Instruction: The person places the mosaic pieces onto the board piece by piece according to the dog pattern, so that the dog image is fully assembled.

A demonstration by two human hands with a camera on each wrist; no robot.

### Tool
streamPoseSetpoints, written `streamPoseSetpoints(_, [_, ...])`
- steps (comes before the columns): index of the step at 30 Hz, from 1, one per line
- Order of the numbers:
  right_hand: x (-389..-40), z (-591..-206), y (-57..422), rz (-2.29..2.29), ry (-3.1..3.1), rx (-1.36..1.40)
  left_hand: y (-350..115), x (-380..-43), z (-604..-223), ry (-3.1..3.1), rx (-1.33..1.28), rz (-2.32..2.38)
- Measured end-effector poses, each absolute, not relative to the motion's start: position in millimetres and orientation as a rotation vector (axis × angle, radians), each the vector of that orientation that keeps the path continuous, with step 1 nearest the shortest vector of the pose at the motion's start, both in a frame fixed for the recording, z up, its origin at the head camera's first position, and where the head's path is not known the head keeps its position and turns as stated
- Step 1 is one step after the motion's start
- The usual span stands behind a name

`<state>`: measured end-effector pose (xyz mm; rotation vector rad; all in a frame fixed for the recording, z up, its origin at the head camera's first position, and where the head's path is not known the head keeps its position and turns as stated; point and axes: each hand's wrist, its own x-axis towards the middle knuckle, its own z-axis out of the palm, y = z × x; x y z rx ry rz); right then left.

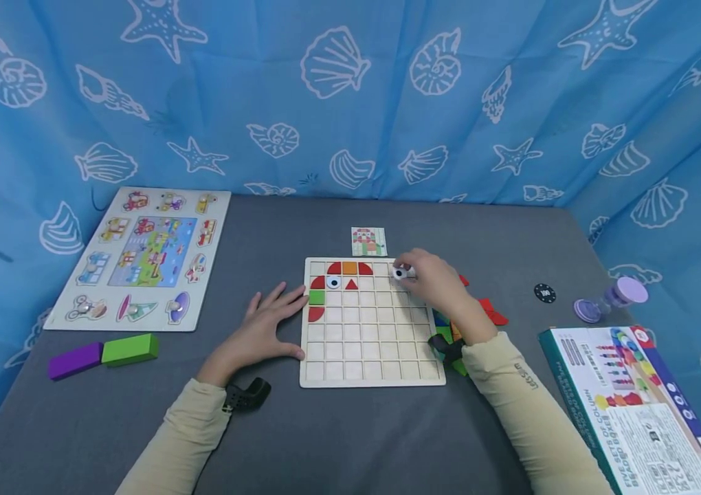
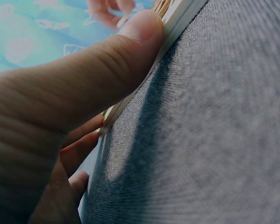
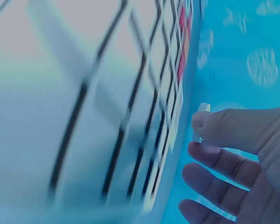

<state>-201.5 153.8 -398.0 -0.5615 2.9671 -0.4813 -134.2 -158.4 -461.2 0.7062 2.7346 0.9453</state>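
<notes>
A wooden grid board lies on the grey table. My left hand rests against its left edge, fingers spread, with the thumb along the rim in the left wrist view. Over the board's upper right, my right hand pinches a white eye tile with a black dot between thumb and forefinger; its thin edge shows in the right wrist view. At the board's upper left sit another eye tile, an orange square, a red triangle, a green square and several rounded red tiles.
A picture card lies behind the board. Loose coloured tiles lie right of it, partly hidden by the right arm. Left are a picture puzzle and purple and green blocks; right, a black disc, purple-capped object and box.
</notes>
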Motion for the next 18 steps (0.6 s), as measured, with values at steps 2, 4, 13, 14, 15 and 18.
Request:
streamPoseSetpoints(2, [-201.7,-399.9,137.9,-0.434,2.951,-0.607,-158.2,-134.0,-461.2,2.736,0.704,0.944])
streamPoseSetpoints(4, [-202.1,-402.7,125.4,-0.384,2.94,-0.647,-158.0,-133.9,-461.2,2.735,0.702,0.946])
streamPoseSetpoints(13, [-204.3,-411.2,103.2,-0.297,2.92,-0.754,-158.7,-134.6,-461.7,2.749,0.731,0.947])
streamPoseSetpoints(14, [-204.3,-411.1,102.4,-0.294,2.92,-0.753,-158.8,-134.8,-461.9,2.751,0.737,0.948])
streamPoseSetpoints(15, [-204.2,-410.7,101.6,-0.294,2.917,-0.753,-159.0,-134.8,-462.0,2.753,0.741,0.951])
streamPoseSetpoints(18, [-204.4,-410.3,99.3,-0.287,2.909,-0.749,-159.5,-134.9,-462.4,2.754,0.747,0.961])
